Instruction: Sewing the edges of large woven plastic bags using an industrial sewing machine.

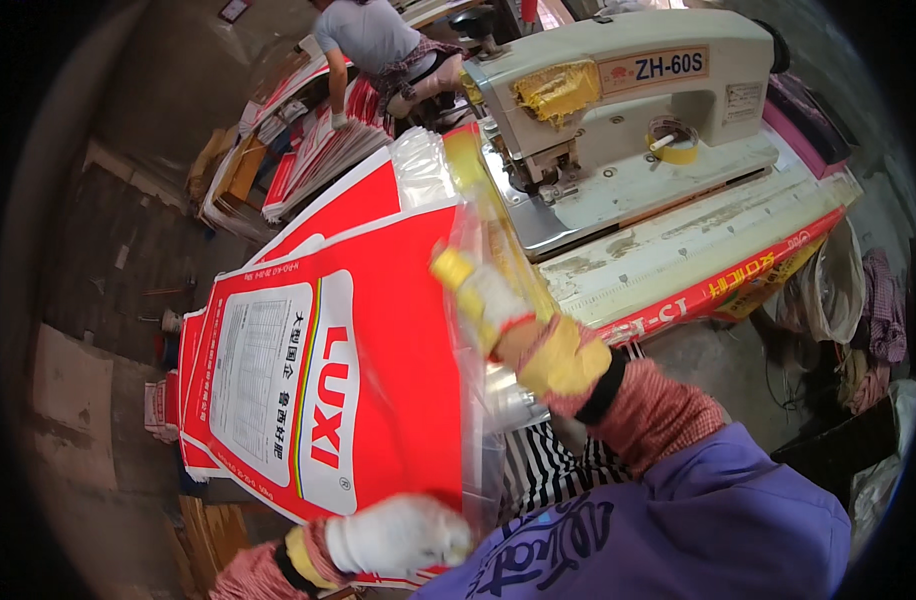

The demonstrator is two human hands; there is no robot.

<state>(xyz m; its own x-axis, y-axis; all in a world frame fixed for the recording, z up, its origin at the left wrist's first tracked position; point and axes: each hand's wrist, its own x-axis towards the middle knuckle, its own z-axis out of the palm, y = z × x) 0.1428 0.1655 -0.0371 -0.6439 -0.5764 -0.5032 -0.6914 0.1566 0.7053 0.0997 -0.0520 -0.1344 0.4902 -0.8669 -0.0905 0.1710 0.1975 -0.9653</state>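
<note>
A stack of red and white printed bags [403, 400] lies in front of me, with clear plastic liner [483, 440] sticking out along the top bag's right edge. My left hand [398, 535], in a white glove, is at the near corner of the top bag, fingers curled against it. Over the liner near the far right corner is my right hand [488, 300], gloved, with yellow tape on the fingers. Its fingers stretch toward the bag and are slightly blurred. Beside the stack stands a pale industrial sewing machine [618, 110]; neither hand touches it.
A roll of yellow tape [673, 140] sits on the machine bed. Along the machine's near side runs a red and yellow printed strip [718, 285]. Another person [373, 45] bends over more stacked bags [328, 150] at the back. Cloths and a whitish sack [828, 280] hang at right.
</note>
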